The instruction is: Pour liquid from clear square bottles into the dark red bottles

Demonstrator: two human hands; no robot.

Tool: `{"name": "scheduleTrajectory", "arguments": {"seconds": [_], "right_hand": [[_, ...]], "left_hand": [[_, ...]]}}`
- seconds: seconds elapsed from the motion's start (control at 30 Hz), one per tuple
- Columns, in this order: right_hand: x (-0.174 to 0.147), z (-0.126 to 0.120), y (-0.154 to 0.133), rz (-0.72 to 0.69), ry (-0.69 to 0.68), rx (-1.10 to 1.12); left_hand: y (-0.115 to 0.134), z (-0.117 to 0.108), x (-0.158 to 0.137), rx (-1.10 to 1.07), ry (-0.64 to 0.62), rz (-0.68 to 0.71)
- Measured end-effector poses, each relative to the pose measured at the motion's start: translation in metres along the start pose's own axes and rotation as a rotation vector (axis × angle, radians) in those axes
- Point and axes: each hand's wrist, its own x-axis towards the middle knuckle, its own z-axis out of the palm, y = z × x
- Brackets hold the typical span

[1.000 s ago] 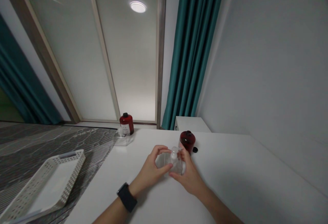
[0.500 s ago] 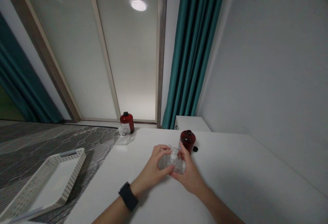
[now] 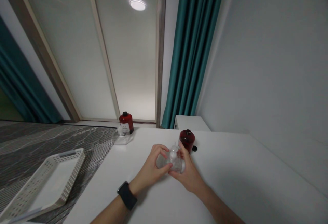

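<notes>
Between my hands, above the white table, is a clear plastic bag (image 3: 176, 166) with a whitish translucent pump head (image 3: 173, 153) in it. My left hand (image 3: 156, 164) curls around the bag's left side, its thumb pressed near the pump head. From the right, my right hand (image 3: 187, 167) grips the same bag between thumb and fingers. Just behind my right fingers stands a dark red bottle (image 3: 187, 140) with its neck uncapped. A small black cap (image 3: 194, 148) lies on the table beside that bottle.
A second red bottle (image 3: 126, 123) with a black cap stands at the table's far left corner. Another bagged pump head (image 3: 122, 136) lies before it. A white perforated basket (image 3: 74, 169) is left of the white table (image 3: 220, 190). Behind are a white cabinet (image 3: 192, 123) and green curtain (image 3: 192, 53).
My left fingers have loosened and lifted slightly from the pump head, shifting a little left. My right hand keeps its grip, and the bottles stay in place.
</notes>
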Motion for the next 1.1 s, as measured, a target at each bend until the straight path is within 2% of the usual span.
{"name": "scheduleTrajectory", "arguments": {"seconds": [0.13, 0.5, 0.67, 0.83, 0.93, 1.1], "right_hand": [[0.000, -0.002, 0.001, 0.009, 0.005, 0.042], [0.004, -0.008, -0.008, 0.018, -0.024, 0.036], [0.001, -0.013, -0.012, -0.095, -0.088, -0.022], [0.001, -0.017, -0.016, -0.196, 0.065, -0.067], [0.001, -0.015, -0.017, -0.190, 0.136, -0.096], [-0.001, -0.010, -0.020, -0.163, 0.168, -0.061]], "left_hand": [[-0.005, 0.000, -0.001, 0.001, 0.006, -0.024], [-0.024, -0.011, 0.002, -0.018, -0.150, -0.052], [-0.023, -0.008, 0.001, 0.039, -0.101, -0.026], [-0.023, -0.003, -0.002, 0.238, -0.071, 0.075], [-0.021, 0.002, -0.005, 0.333, -0.073, 0.111], [-0.018, 0.008, -0.007, 0.377, -0.086, 0.149]]}}
